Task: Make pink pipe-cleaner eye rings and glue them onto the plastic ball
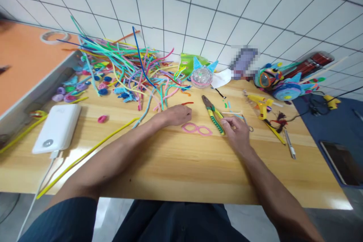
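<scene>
My left hand (178,115) rests on the wooden table with its fingers curled closed. Whatever may be inside it is hidden. A short red pipe cleaner (187,103) shows just beyond its knuckles. Close to its fingertips lies a pink pipe cleaner bent into two joined loops (197,129). My right hand (236,130) has its fingers closed at the end of one handle of the pliers (212,116). These have green and yellow grips, lie on the table and point away with handles spread. Past them stands a clear ball with blue pointed ears (202,76).
A pile of coloured pipe cleaners (119,60) covers the back left. A white power bank (58,128) with a cable and a long yellow pipe cleaner (93,147) lie left. To the right are a yellow glue gun (261,105), a pen (289,143) and a phone (342,162).
</scene>
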{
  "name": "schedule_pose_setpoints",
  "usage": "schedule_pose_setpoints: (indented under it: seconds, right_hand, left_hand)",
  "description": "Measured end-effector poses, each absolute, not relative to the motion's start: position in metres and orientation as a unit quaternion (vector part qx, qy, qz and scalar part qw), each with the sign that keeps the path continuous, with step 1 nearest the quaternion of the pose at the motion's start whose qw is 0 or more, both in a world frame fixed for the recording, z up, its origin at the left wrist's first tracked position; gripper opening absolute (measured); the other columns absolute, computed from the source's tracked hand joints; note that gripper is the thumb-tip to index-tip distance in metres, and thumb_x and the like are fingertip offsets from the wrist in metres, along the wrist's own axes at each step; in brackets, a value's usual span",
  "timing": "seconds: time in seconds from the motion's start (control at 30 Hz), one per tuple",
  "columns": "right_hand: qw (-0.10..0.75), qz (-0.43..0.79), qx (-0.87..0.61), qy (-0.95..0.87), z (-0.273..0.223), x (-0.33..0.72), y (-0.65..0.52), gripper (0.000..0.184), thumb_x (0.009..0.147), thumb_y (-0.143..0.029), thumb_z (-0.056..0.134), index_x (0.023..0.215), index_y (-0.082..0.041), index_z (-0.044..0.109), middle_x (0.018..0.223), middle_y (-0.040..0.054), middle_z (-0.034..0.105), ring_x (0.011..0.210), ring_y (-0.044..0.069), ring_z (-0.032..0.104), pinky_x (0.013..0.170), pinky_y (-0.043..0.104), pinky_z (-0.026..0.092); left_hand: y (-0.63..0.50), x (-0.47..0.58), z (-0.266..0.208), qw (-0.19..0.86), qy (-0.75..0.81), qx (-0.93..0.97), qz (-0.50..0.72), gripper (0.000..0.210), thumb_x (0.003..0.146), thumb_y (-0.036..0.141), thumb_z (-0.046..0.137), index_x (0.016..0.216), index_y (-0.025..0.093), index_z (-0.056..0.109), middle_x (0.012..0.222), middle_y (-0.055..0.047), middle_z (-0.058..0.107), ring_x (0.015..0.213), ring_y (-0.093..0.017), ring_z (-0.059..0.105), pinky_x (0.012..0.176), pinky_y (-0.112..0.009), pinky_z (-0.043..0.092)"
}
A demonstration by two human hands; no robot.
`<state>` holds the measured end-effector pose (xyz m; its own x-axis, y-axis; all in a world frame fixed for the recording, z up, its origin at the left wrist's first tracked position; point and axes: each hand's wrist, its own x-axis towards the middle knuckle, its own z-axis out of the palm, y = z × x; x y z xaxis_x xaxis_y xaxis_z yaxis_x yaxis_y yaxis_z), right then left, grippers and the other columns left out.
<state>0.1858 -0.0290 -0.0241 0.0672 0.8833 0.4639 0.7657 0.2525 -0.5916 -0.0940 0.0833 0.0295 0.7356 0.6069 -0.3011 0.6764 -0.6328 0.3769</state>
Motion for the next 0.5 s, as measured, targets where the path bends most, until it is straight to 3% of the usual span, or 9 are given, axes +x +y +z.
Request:
schedule_pose_setpoints:
  seconds: [0.5]
  right_hand:
    - [0.416,0.069,-0.562,-0.711,-0.0247,0.182,-0.0298,0.022,0.104,-0.035,0.069,0.086,-0.026,0.078,0.078,0.0014,0.079,0.069,0.02,0.071,0.07,0.034,0.056]
  left_hand:
    - [0.0802,-0.0918,0.0254,0.223,0.378,0.896,-0.064,0.034,0.107,0.022,0.046,0.107,0.016,0.08,0.122,-0.014,0.086,0.109,-0.027,0.08,0.088,-0.032,0.055]
